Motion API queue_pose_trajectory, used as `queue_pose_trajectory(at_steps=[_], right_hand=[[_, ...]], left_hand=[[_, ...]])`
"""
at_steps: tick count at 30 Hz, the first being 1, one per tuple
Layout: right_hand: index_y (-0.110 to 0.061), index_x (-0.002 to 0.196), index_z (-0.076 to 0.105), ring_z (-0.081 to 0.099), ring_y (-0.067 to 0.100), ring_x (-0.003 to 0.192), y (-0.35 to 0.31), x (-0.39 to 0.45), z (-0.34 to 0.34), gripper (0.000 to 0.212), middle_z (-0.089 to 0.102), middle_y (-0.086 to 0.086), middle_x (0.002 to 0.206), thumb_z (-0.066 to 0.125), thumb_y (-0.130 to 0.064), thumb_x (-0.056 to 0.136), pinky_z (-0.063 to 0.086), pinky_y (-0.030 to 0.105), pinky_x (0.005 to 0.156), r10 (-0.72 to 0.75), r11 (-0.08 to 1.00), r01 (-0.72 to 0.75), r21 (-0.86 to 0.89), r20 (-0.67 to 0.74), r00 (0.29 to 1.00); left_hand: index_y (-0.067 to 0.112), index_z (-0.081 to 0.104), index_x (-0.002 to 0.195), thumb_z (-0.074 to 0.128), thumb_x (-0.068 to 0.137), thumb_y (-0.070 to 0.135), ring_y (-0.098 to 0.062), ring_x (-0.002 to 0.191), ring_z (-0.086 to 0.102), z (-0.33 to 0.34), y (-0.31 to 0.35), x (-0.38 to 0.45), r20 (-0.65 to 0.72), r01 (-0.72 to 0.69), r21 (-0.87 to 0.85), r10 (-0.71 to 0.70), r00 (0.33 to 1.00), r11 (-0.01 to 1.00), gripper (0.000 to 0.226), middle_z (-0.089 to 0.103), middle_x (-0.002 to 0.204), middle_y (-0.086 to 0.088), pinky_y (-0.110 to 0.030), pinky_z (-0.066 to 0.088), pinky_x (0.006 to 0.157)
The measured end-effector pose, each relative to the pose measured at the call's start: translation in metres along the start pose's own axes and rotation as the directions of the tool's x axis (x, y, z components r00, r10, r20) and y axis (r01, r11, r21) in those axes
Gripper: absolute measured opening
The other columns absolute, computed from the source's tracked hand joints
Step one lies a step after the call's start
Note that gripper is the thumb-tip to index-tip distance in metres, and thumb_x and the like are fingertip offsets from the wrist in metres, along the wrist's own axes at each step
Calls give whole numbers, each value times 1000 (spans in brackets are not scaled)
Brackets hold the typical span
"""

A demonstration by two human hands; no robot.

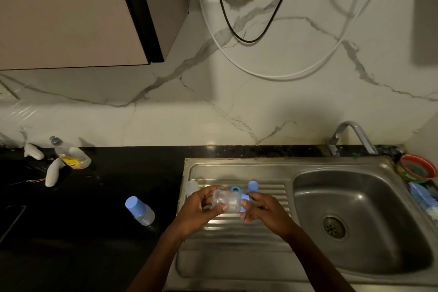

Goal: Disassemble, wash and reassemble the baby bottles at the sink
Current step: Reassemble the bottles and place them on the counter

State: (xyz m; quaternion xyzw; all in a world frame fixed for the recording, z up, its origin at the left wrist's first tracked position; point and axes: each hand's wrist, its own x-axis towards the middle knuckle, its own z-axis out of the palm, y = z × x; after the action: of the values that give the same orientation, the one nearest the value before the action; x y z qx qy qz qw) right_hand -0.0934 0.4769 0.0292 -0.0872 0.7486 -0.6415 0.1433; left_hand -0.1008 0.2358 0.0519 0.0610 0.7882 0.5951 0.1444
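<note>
**Unscrewing a bottle collar over the drainboard**

We see a clear baby bottle (225, 202) held sideways above the ribbed drainboard (237, 225), left of the sink basin (355, 216). The left hand (201, 208) wraps the bottle body to steady it; the right hand (263, 211) pinches the blue collar (245, 201) at its neck, a grip we judge suited to twisting it off. Behind the hands, on the drainboard, lie a blue ring (235, 188), a blue cap (253, 186) and a clear part (191, 188), apparently set there to drain. A second capped bottle (139, 210) lies on the black counter (94, 197) left of the drainboard, awaiting its turn. The tap (353, 135) stands behind the basin; no water shows.
</note>
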Motion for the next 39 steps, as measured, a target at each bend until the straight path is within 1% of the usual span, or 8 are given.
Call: queue_pose_trajectory(at_steps=[8, 14, 21, 27, 30, 36, 37, 39], right_hand=[[-1, 105, 69, 73, 34, 81, 1, 17, -9, 37, 75, 19, 90, 58, -36, 102, 60, 43, 80, 117, 985, -121, 126, 45, 992], [-19, 112, 62, 64, 1, 74, 32, 25, -26, 22, 69, -7, 91, 64, -36, 98, 42, 6, 66, -20, 851, -244, -465, -492, 870], [-22, 134, 57, 56, 24, 120, 95, 34, 15, 35, 54, 5, 137, 54, -24, 99, 46, 32, 100, 120, 593, -189, -782, -146, 982], [-19, 118, 63, 69, 25, 99, 90, 37, 6, 25, 71, 5, 107, 57, -33, 99, 53, 50, 98, 155, 767, -280, -577, -257, 954], [-13, 121, 67, 63, 25, 107, 23, 41, -22, 28, 61, 6, 117, 65, -8, 93, 47, 20, 93, -78, 788, -151, -597, -340, 937], [-1, 115, 67, 49, -5, 119, -115, 16, -43, 29, 50, 29, 122, 73, -5, 87, 46, 10, 92, -814, 579, 293, -761, -555, 170], [-2, 115, 64, 49, 0, 120, -107, 15, -41, 29, 49, 30, 122, 73, -5, 87, 46, 12, 94, -813, 582, 281, -763, -549, 193], [-7, 122, 62, 50, 7, 118, -66, 13, -37, 34, 48, 17, 126, 71, -9, 89, 48, 16, 92, -615, 709, 131, -693, -517, 595]], left_hand=[[25, 62, 132, 83, 85, 20, -16, 120, 64, -5, 11, 7, 10, -101, 80, 100, 995, 992, 52, 67, 127, 8, -36, 58, 95], [47, 62, 108, 84, 80, 38, 12, 104, 60, -6, 8, 16, -243, -134, 388, 242, 939, 912, 36, 66, 106, 31, -20, 52, 93], [9, 65, 123, 77, 86, 36, -25, 120, 60, 14, 9, 16, -104, -30, 570, 109, 989, 821, 48, 66, 126, -10, -37, 41, 108], [12, 63, 127, 78, 85, 38, -14, 119, 59, 3, 12, 17, -71, -36, 569, 92, 993, 821, 52, 64, 127, 0, -21, 37, 106], [24, 65, 126, 80, 74, 57, -2, 111, 62, -22, 26, 25, -169, -119, 483, 226, 959, 868, 63, 66, 120, 13, -36, 54, 98], [0, 61, 126, 88, 77, 11, -18, 117, 62, -21, 91, 26, -415, -437, 538, 677, 608, 721, 57, 64, 124, -7, -26, 50, 97], [0, 61, 128, 88, 78, 11, -21, 120, 61, -17, 86, 26, -391, -434, 550, 679, 621, 714, 58, 63, 126, -9, -29, 49, 98], [11, 62, 130, 82, 86, 21, -20, 119, 61, -10, 55, 32, -213, -350, 539, 526, 823, 766, 50, 63, 128, -4, -33, 50, 98]])
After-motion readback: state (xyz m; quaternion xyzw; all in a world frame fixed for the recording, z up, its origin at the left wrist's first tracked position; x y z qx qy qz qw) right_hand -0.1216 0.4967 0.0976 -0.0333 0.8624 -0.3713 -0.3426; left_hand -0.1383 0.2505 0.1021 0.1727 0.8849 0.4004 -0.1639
